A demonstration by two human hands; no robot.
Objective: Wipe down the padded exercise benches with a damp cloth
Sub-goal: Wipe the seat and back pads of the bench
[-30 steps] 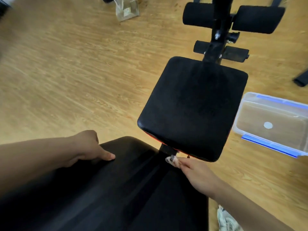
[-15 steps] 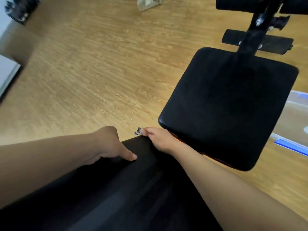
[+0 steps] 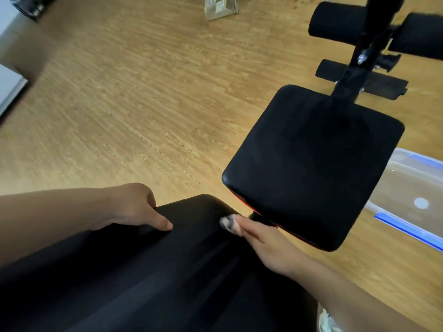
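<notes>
A black padded bench back pad fills the lower left. Beyond it sits the square black seat pad with a red edge underneath. My left hand grips the back pad's left edge, its thumb lying on top. My right hand is at the pad's far end by the gap between the pads, pinching a small bunched patterned cloth against the pad. Most of the cloth is hidden under my fingers.
Black foam leg rollers and the bench's frame post stand at the top right. A clear plastic tub with blue clips holding water sits on the wooden floor right of the seat. A small clear box lies farther off.
My right hand has slid the cloth rightwards along the back pad's far edge, from the left corner towards the gap under the seat. The left hand keeps its hold.
</notes>
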